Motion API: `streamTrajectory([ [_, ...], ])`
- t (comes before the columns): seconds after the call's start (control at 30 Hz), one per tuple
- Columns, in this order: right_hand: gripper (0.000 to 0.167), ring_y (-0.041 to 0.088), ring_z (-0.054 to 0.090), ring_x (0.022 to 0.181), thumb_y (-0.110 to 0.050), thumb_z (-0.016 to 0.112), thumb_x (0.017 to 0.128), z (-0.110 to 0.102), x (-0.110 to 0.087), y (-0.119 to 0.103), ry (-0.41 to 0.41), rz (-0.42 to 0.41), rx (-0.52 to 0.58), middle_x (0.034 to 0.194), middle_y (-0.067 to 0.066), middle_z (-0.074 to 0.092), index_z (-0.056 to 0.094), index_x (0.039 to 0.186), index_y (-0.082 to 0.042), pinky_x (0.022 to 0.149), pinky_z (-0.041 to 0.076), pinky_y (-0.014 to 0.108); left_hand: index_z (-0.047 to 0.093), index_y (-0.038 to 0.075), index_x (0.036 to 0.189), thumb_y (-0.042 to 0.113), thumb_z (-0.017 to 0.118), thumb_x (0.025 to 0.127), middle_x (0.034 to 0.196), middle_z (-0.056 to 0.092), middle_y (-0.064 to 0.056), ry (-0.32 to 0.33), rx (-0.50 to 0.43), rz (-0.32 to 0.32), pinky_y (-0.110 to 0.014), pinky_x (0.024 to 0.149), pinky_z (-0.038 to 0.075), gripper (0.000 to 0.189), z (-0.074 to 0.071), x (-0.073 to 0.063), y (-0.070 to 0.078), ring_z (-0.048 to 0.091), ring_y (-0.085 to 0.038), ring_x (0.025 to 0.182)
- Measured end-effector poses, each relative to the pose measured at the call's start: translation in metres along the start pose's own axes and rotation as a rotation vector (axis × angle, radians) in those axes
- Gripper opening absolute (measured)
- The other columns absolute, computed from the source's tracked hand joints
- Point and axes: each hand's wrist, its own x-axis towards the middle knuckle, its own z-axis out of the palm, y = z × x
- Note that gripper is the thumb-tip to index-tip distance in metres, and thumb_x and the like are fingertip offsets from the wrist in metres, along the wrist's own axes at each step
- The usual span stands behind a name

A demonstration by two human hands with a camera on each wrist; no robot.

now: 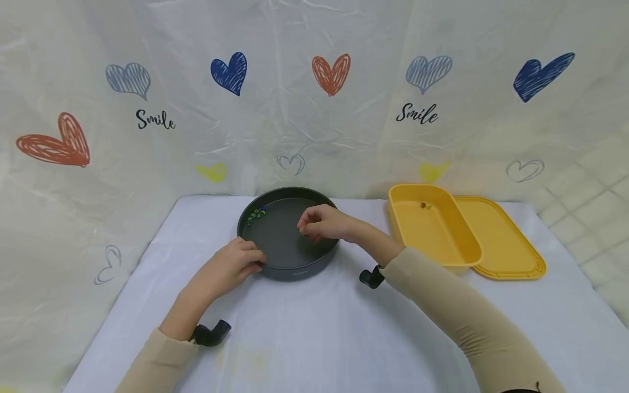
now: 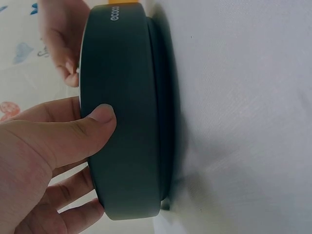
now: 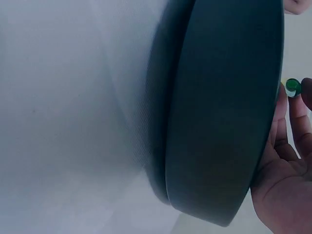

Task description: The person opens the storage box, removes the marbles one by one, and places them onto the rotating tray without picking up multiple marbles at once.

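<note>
A round dark tray (image 1: 275,240) with a raised wall stands on the white-covered table. My left hand (image 1: 235,266) grips its near left rim, the thumb (image 2: 103,114) on the outer wall and the other fingers over the edge. Above the tray's right side, my right hand (image 1: 321,221) pinches a small green glassy bead-like piece (image 3: 293,87) between thumb and fingertips. Several small green pieces (image 1: 254,216) and a blue one (image 1: 263,208) lie inside by the left wall. The exact kind of these pieces is too small to tell.
A deep yellow box (image 1: 437,234) stands to the right, holding a small brown piece (image 1: 423,205) and a yellow-green one (image 1: 429,207). Its flat yellow lid (image 1: 511,245) lies partly behind it. A white sheet (image 1: 280,125) printed with hearts hangs behind the table.
</note>
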Motion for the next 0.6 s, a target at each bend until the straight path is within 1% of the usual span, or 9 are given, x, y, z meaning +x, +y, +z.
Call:
streamTrajectory([
  [0.13, 0.013, 0.019, 0.060, 0.079, -0.009, 0.062, 0.097, 0.004, 0.004, 0.001, -0.005, 0.003, -0.002, 0.104, 0.021, 0.063, 0.065, 0.106, -0.001, 0.074, 0.056, 0.031, 0.074, 0.021, 0.094, 0.009, 0.082, 0.082, 0.087, 0.062, 0.008, -0.006, 0.001, 0.004, -0.031, 0.076, 0.050, 0.019, 0.000, 0.001, 0.000, 0.054, -0.012, 0.085],
  [0.23, 0.010, 0.019, 0.060, 0.078, -0.008, 0.062, 0.097, 0.008, 0.007, 0.003, -0.012, 0.014, -0.008, 0.102, 0.018, 0.064, 0.065, 0.104, -0.002, 0.074, 0.057, 0.031, 0.074, 0.021, 0.094, 0.009, 0.082, 0.082, 0.086, 0.062, 0.008, -0.004, 0.002, 0.007, -0.031, 0.075, 0.050, 0.019, 0.001, 0.000, 0.000, 0.054, -0.012, 0.085],
  [0.3, 0.009, 0.018, 0.059, 0.079, -0.007, 0.061, 0.097, 0.010, 0.008, 0.003, -0.020, 0.024, -0.017, 0.099, 0.014, 0.064, 0.065, 0.104, -0.002, 0.073, 0.057, 0.031, 0.074, 0.022, 0.094, 0.009, 0.082, 0.082, 0.086, 0.062, 0.008, -0.002, 0.005, 0.009, -0.031, 0.075, 0.049, 0.019, 0.002, 0.000, 0.000, 0.053, -0.012, 0.084],
  [0.37, 0.007, 0.018, 0.058, 0.079, -0.007, 0.061, 0.097, 0.012, 0.009, 0.005, -0.023, 0.030, -0.043, 0.098, 0.011, 0.065, 0.065, 0.102, -0.004, 0.073, 0.057, 0.031, 0.074, 0.022, 0.094, 0.009, 0.082, 0.082, 0.085, 0.062, 0.009, 0.001, 0.005, 0.012, -0.030, 0.074, 0.049, 0.019, 0.002, 0.000, 0.000, 0.053, -0.012, 0.083],
  [0.43, 0.007, 0.018, 0.059, 0.080, -0.008, 0.061, 0.097, 0.013, 0.010, 0.006, -0.028, 0.034, -0.073, 0.100, 0.011, 0.066, 0.066, 0.102, -0.005, 0.074, 0.058, 0.032, 0.074, 0.022, 0.093, 0.009, 0.082, 0.081, 0.085, 0.062, 0.009, 0.006, 0.009, 0.016, -0.030, 0.073, 0.049, 0.019, 0.002, 0.000, 0.001, 0.052, -0.012, 0.083],
  [0.6, 0.006, 0.017, 0.061, 0.079, -0.009, 0.062, 0.097, 0.015, 0.011, 0.007, -0.038, 0.021, -0.176, 0.097, 0.012, 0.070, 0.067, 0.100, -0.007, 0.073, 0.057, 0.030, 0.074, 0.022, 0.093, 0.010, 0.082, 0.082, 0.085, 0.061, 0.009, 0.007, 0.019, 0.016, -0.030, 0.073, 0.048, 0.018, 0.001, 0.001, 0.002, 0.052, -0.012, 0.082],
])
